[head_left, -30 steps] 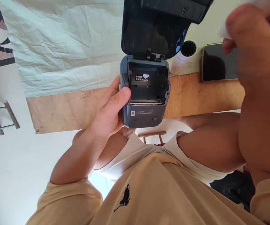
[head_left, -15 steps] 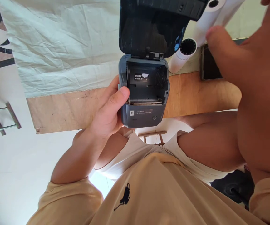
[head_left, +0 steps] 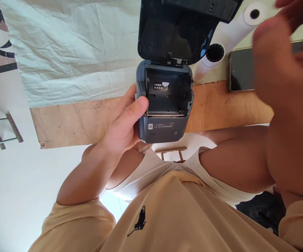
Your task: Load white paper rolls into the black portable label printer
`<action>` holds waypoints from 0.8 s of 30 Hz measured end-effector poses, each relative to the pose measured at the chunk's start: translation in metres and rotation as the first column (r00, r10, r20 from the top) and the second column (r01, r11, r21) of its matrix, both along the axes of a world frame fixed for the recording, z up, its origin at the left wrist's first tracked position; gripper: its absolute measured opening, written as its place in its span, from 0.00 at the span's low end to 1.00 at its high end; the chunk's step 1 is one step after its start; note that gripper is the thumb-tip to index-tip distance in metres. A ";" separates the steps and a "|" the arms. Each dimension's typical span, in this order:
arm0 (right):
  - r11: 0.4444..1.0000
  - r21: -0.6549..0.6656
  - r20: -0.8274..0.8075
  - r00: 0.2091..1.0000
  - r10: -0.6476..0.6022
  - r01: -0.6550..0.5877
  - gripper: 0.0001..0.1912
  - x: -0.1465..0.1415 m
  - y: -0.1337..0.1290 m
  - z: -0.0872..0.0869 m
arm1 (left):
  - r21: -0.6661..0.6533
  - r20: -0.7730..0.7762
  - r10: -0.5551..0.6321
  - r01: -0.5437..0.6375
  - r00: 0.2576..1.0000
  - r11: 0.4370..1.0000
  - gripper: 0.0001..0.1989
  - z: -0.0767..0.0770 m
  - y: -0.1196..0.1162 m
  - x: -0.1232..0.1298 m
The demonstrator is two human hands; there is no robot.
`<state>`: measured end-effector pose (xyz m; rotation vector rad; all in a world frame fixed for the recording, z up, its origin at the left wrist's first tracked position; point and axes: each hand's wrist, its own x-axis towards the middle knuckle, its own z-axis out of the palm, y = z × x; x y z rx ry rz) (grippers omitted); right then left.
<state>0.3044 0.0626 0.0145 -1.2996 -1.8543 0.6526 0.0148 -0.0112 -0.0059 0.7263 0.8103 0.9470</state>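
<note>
My left hand holds a dark grey portable label printer by its left side, the thumb lying along the edge of the open compartment. The printer's black lid is swung up, and the bay inside shows a small printed sticker but no roll. At the upper right my right hand is raised and blurred, with thumb and fingers apart and nothing visible in it. Nearest to it are a white roll with a dark core hole and a phone partly behind the hand. A smaller white roll with a black ribbed core stands beside the printer.
A pale green cloth covers much of the wooden table, whose bare front edge runs across below it. A wooden stool shows on the floor at left, and another stool below the table.
My right hand has drawn away from the white rolls toward the right, uncovering more of the phone. The printer, in my left hand, has shifted slightly right.
</note>
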 end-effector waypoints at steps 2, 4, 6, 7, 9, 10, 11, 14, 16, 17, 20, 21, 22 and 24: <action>0.992 0.094 0.275 0.960 0.051 -0.080 0.28 -0.023 -0.004 0.007 | -0.009 -0.029 0.005 -0.006 1.000 1.000 0.32 0.001 0.000 0.001; 0.990 0.093 0.412 0.909 0.063 -0.111 0.30 -0.040 -0.005 0.007 | -0.022 -0.048 0.022 -0.023 0.999 1.000 0.32 0.002 -0.001 0.001; 0.995 0.067 0.449 0.893 0.042 -0.081 0.24 -0.047 -0.004 0.003 | -0.034 -0.058 0.019 -0.021 0.998 0.999 0.32 0.003 -0.001 0.001; 0.996 0.058 0.447 0.894 0.031 -0.064 0.22 -0.048 -0.003 0.001 | -0.034 -0.061 0.016 -0.018 0.998 0.999 0.32 0.004 -0.001 0.001; 0.996 0.053 0.424 0.905 0.038 -0.066 0.22 -0.045 -0.002 -0.004 | -0.024 -0.061 0.009 -0.011 0.998 1.000 0.33 0.004 -0.002 0.001; 0.993 0.055 0.406 0.911 0.069 -0.100 0.23 -0.043 -0.003 -0.007 | -0.022 -0.062 0.010 -0.011 0.998 1.000 0.33 0.005 -0.002 0.001; 0.986 0.068 0.391 0.913 0.112 -0.150 0.23 -0.040 -0.003 -0.009 | -0.018 -0.064 0.015 -0.016 0.998 1.000 0.32 0.005 -0.002 0.002; 0.937 0.161 0.404 0.886 0.226 -0.312 0.18 -0.036 -0.004 -0.017 | -0.004 -0.076 0.023 -0.023 0.997 1.000 0.33 0.004 -0.002 0.005; 0.912 0.208 0.441 0.866 0.236 -0.354 0.18 -0.036 -0.004 -0.022 | 0.004 -0.089 0.031 -0.031 0.996 1.000 0.35 0.004 -0.001 0.006; 0.915 0.220 0.453 0.866 0.212 -0.339 0.19 -0.036 -0.004 -0.024 | 0.007 -0.095 0.036 -0.036 0.995 0.999 0.36 0.004 0.000 0.007; 0.942 0.228 0.463 0.878 0.118 -0.246 0.21 -0.040 -0.004 -0.026 | 0.017 -0.097 0.044 -0.043 0.994 0.999 0.37 0.002 0.000 0.008; 0.949 0.213 0.468 0.877 0.109 -0.232 0.20 -0.042 -0.004 -0.025 | 0.028 -0.092 0.045 -0.042 0.995 0.999 0.37 0.002 0.000 0.008; 0.955 0.189 0.471 0.874 0.115 -0.228 0.20 -0.043 -0.004 -0.024 | 0.037 -0.088 0.045 -0.041 0.995 0.998 0.37 0.001 0.000 0.007; 0.963 0.133 0.457 0.877 0.151 -0.235 0.20 -0.043 -0.005 -0.020 | 0.035 -0.089 0.049 -0.046 0.995 0.998 0.37 0.001 -0.001 0.006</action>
